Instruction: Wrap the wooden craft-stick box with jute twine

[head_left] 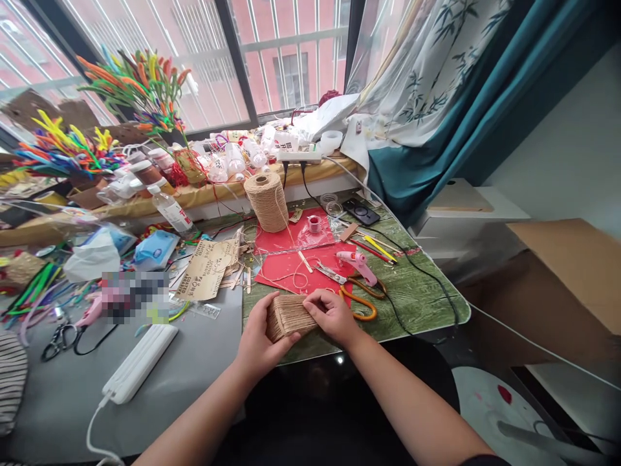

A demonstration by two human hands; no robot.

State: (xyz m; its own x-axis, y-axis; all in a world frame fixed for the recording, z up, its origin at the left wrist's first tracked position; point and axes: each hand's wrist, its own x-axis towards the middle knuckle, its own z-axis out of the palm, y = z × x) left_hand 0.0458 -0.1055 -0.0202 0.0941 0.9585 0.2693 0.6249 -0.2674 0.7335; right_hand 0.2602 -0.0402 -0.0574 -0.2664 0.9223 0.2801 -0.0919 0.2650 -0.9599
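Observation:
A small box wrapped in twine (pixel 291 316) is held near the table's front edge. My left hand (pixel 264 333) grips its left side, thumb along the front and fingers behind. Pinched fingers of my right hand (pixel 332 316) press on its upper right part; whether they hold a strand end I cannot make out. Behind the box lie red sheets (pixel 281 268) with a loose strand of twine and a small wooden stick (pixel 305 261). A big spool of twine (pixel 266 202) stands on them. Orange-handled scissors (pixel 363 301) and a pink glue gun (pixel 359 265) lie just right of my hands.
A phone (pixel 361 211), pencils (pixel 378 249) and a black cable lie at the right. Sandpaper sheets (pixel 206 268), a white power strip (pixel 140 362) and small scissors (pixel 61 336) are at the left. Bottles and colourful pipe cleaners (pixel 145 84) crowd the windowsill.

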